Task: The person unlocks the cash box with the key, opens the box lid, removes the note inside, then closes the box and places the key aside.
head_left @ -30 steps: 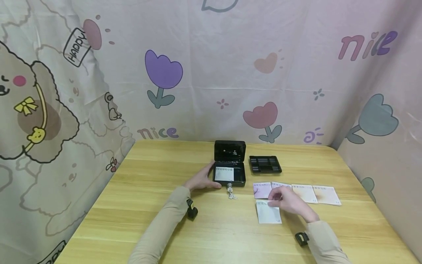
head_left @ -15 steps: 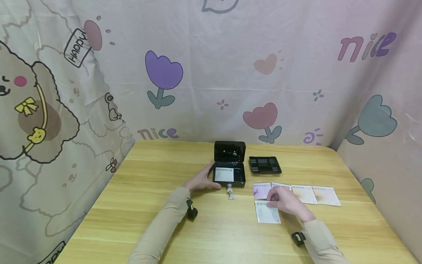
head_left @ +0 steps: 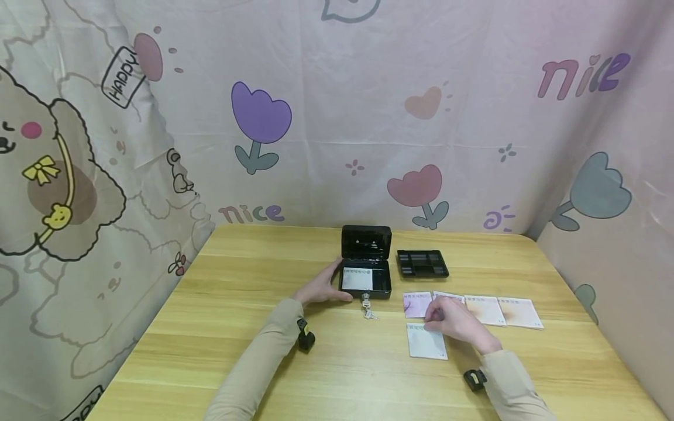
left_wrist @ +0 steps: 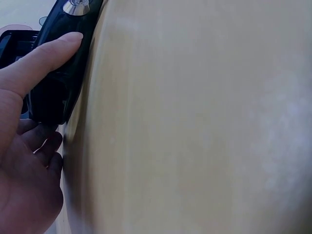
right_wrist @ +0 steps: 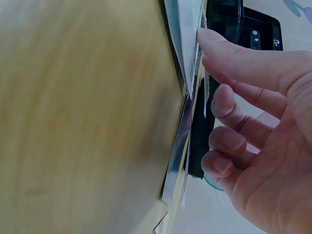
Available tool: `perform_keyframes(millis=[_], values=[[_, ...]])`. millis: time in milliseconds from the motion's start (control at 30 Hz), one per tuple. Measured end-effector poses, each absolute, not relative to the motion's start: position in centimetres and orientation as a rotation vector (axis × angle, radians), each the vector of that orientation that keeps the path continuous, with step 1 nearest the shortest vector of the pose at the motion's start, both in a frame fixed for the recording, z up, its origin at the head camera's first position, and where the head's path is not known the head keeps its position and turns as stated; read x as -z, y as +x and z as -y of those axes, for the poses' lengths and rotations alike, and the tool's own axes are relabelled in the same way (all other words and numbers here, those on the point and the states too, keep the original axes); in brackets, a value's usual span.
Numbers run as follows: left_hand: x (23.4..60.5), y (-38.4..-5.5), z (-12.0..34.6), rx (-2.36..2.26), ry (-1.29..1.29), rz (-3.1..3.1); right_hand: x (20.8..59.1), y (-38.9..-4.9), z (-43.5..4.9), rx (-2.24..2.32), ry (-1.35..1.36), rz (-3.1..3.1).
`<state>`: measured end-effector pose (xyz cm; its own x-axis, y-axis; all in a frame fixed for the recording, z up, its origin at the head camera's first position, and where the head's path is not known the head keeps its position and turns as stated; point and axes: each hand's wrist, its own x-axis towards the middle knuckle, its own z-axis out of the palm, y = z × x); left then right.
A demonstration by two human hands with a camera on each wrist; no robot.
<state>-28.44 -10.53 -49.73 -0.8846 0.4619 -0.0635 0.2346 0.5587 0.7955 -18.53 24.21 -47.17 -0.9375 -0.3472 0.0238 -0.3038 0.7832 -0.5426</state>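
Note:
A small black cash box (head_left: 382, 279) stands with its lid up, and a sheet of pale notepaper (head_left: 358, 279) lies inside. My left hand (head_left: 322, 287) grips its left front corner, thumb on the front face (left_wrist: 57, 66) and the other fingers round the side. Keys (head_left: 371, 314) hang from the front lock. At the right, my right hand (head_left: 459, 321) pinches the far edge of a stack of pale green notepaper (head_left: 427, 344) between thumb and index finger. The right wrist view shows this stack (right_wrist: 187, 44) edge-on, its layers slightly spread, while the other fingers curl loosely.
Beyond the papers sits a black compartment tray (head_left: 423, 270). A row of papers runs behind the right hand: a purple-tinted one (head_left: 416, 305), one partly covered by the hand, and two cream ones (head_left: 485, 310). A printed curtain (head_left: 326, 181) hangs behind the table.
The stack of pale green notepaper has shifted a little left and nearer, along with my right hand. My left hand stays on the cash box.

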Motion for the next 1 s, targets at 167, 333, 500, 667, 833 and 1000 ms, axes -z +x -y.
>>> perform_keyframes(millis=[167, 333, 500, 667, 833, 1000], values=[[49.72, -28.44, 10.55, -1.227, 0.582, -2.535, 47.06, -18.43, -24.18, 0.882, -0.497, -2.882], [49.54, -28.35, 10.54, -1.206, 0.583, -2.541, 46.90, -18.38, -24.13, 0.881, -0.540, -2.883], [49.48, -28.36, 10.49, -1.210, 0.582, -2.533, 46.68, -18.38, -23.94, 0.874, -0.571, -2.906], [49.58, -28.40, 10.50, -1.217, 0.581, -2.530, 46.63, -18.43, -23.76, 0.888, -0.591, -2.943], [49.55, -28.39, 10.46, -1.215, 0.593, -2.533, 46.80, -18.64, -23.73, 0.929, -0.642, -2.956], [49.51, -28.36, 10.42, -1.231, 0.588, -2.530, 46.88, -18.70, -23.76, 0.966, -0.660, -2.950]])
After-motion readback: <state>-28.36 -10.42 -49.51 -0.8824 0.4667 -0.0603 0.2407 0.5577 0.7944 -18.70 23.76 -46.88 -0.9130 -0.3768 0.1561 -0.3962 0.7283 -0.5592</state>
